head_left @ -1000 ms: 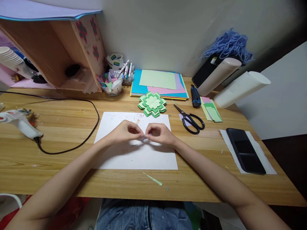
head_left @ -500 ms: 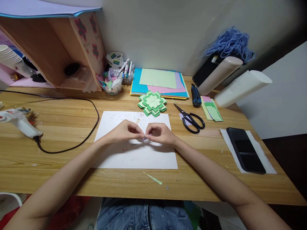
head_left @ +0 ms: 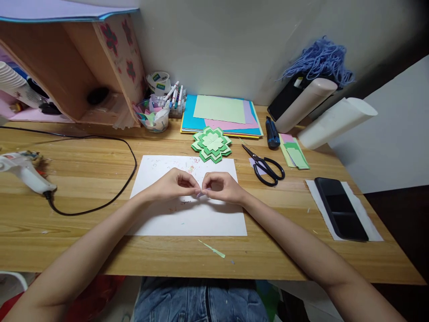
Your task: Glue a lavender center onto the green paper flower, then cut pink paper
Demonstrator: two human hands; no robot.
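Over a white sheet of paper [head_left: 214,221], both hands meet at the fingertips around a small piece of purple paper [head_left: 200,194]. My left hand [head_left: 176,184] pinches it from the left between thumb and fingers. From the right, my right hand [head_left: 223,186] pinches the same piece. Most of the paper is hidden by the fingers, so its folded shape cannot be made out. Just behind the hands lies a layered green paper flower [head_left: 212,143], partly over the sheet's far edge. Black-handled scissors [head_left: 264,165] rest to the right on a purple scrap.
At the left lies a white glue gun [head_left: 25,174] with a looping black cord [head_left: 129,179]. Coloured paper [head_left: 219,109], a tub of scraps [head_left: 154,118] and markers stand at the back. On the right are a blue cutter [head_left: 272,134], small paper pieces [head_left: 295,152] and a phone [head_left: 340,208].
Both hands keep nearly the same place and pinch, with a slight shift of the fingers on the purple paper. The whole view has moved slightly.
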